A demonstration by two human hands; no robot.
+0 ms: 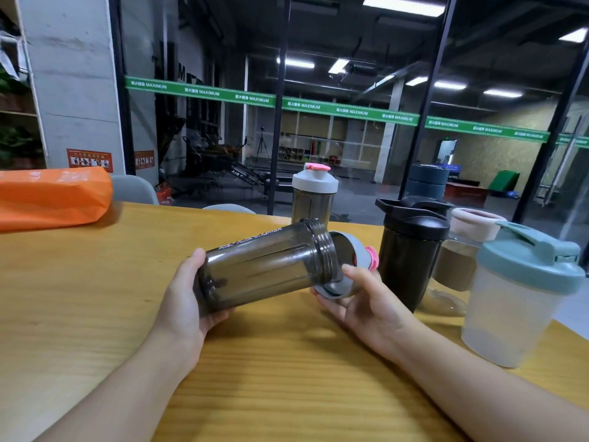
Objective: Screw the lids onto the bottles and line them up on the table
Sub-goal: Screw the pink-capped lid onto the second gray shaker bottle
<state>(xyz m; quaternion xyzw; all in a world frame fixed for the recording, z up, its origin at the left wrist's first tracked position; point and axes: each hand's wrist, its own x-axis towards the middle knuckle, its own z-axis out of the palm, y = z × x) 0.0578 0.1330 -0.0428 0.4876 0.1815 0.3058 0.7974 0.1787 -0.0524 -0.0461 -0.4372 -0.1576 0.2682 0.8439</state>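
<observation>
**Bottles on the table — lid not yet on**

Item 1: smoky bottle [264, 266], uncapped, lying nearly on its side in my left hand [188, 301]. My fingers curl under its base and my thumb lies over the top; the threaded mouth points right, lifted above the table [95, 282].

Item 2: grey lid [349, 266] with a pink cap, gripped in my right hand [366, 301], thumb over its edge, fingers beneath. It sits tilted right at the bottle's mouth — touching or just overlapping the rim, not threaded on.

Item 3: second smoky bottle [314, 193], white lid with pink cap fitted, upright at the far edge.

Item 4: black bottle [411, 250], lid on, upright just right of my right hand.

Item 5: clear bottle [462, 250] with a pale pink top, behind the black one (partly hidden).

Item 6: frosted bottle [516, 301], teal lid on, upright at the near right.

Item 7: dark blue tub [428, 181], far right, behind the black bottle.

Item 8: orange bag [54, 196], far left.
</observation>
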